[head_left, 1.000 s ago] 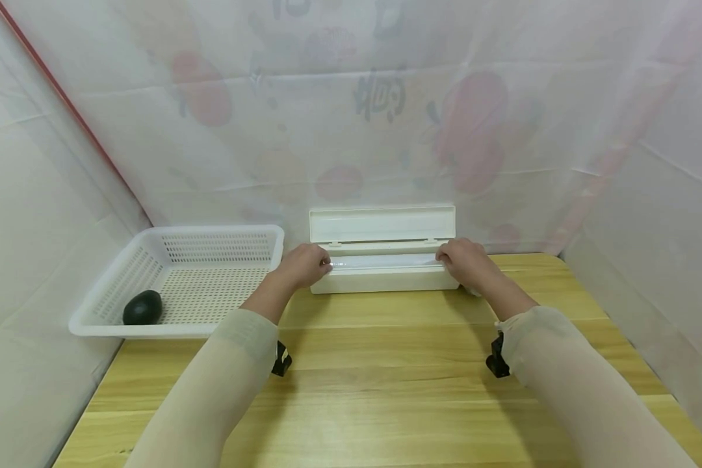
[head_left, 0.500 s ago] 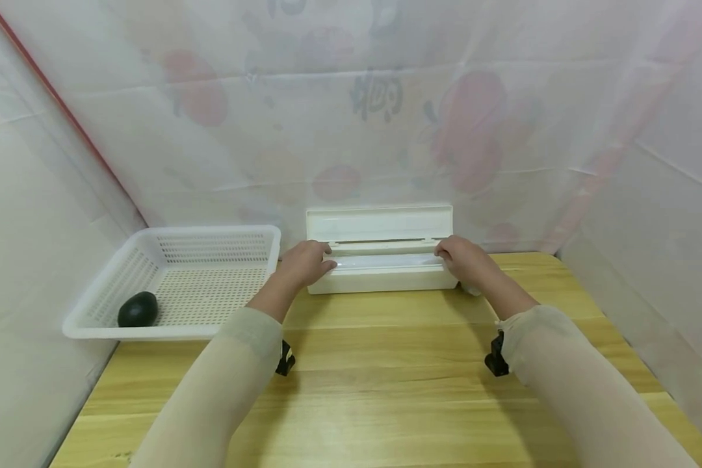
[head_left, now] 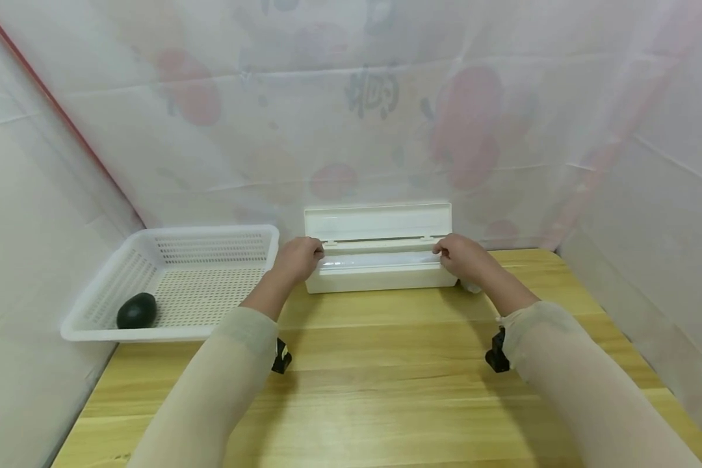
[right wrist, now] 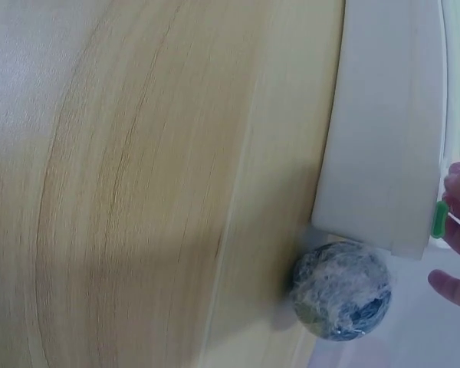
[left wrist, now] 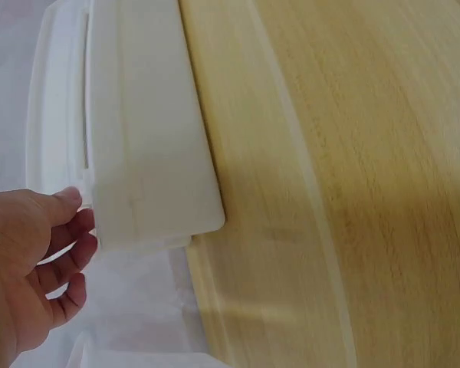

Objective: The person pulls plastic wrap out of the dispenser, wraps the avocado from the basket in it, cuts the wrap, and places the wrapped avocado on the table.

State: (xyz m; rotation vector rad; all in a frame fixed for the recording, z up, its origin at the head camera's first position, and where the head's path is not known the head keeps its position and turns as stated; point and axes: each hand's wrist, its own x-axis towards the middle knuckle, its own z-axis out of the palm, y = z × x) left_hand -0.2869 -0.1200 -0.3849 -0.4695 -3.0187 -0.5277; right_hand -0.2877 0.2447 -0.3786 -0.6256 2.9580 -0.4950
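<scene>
Lying between curled hands [head_left: 297,259] [head_left: 465,257]: white box [head_left: 380,280], lid [head_left: 380,222] raised; whether gripping, cannot tell.

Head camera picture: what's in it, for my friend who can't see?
A left hand and right hand are at opposite ends of an open box on a table. A dark green oval thing lies in a basket at left.

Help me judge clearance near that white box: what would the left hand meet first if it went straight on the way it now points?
Most likely the white box itself: the left hand points toward its left end. Any gap is hard to judge; they may already touch.
</scene>
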